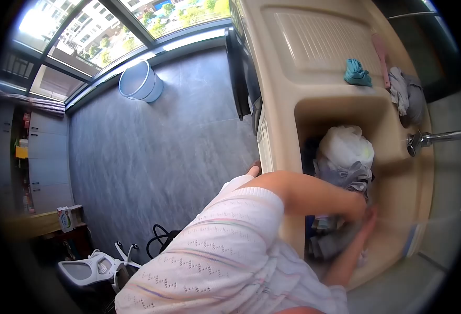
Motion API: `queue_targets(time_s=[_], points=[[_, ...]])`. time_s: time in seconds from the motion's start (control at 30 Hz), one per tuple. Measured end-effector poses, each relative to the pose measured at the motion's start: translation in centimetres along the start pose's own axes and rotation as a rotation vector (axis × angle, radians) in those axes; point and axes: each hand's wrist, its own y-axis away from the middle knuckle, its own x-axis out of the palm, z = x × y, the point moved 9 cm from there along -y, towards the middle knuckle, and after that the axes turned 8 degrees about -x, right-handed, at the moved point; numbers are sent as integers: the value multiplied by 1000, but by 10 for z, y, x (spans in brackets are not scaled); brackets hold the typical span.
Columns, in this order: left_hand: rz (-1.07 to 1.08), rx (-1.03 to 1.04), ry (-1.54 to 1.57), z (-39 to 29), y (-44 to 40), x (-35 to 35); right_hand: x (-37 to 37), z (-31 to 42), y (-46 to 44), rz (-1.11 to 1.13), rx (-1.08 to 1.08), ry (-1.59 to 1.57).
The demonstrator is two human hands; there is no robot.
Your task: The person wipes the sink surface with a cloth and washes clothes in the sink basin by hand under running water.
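Both my hands are low in the beige sink (397, 209), close together and smeared by motion. My left hand (355, 205) is bent down and closed at the edge of a grey cloth (350, 175). Just beside it, my right hand (367, 224) reaches in from the other side; its fingers are too blurred to tell what they grip. A puffy white translucent bundle (347, 146) lies above the grey cloth. Below my left hand, a dark grey wet cloth (335, 245) rests at the sink bottom, partly hidden by my forearms.
Above the sink is a ribbed washboard (319, 39). A teal cloth (357, 73), a pink brush (382, 60) and grey cloths (405, 94) lie along the ledge near the tap (421, 141). A light-blue bucket (145, 83) and a white chair (97, 268) stand on the floor.
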Motion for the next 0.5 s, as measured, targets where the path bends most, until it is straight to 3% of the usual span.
queue_targets(time_s=[0.3, 0.4, 0.5], points=[[101, 91, -91, -3, 3, -1, 31, 12, 25, 16, -89, 93], [69, 36, -96, -1, -7, 8, 36, 10, 21, 150, -60, 50], [51, 2, -71, 2, -20, 26, 33, 13, 26, 18, -83, 119]])
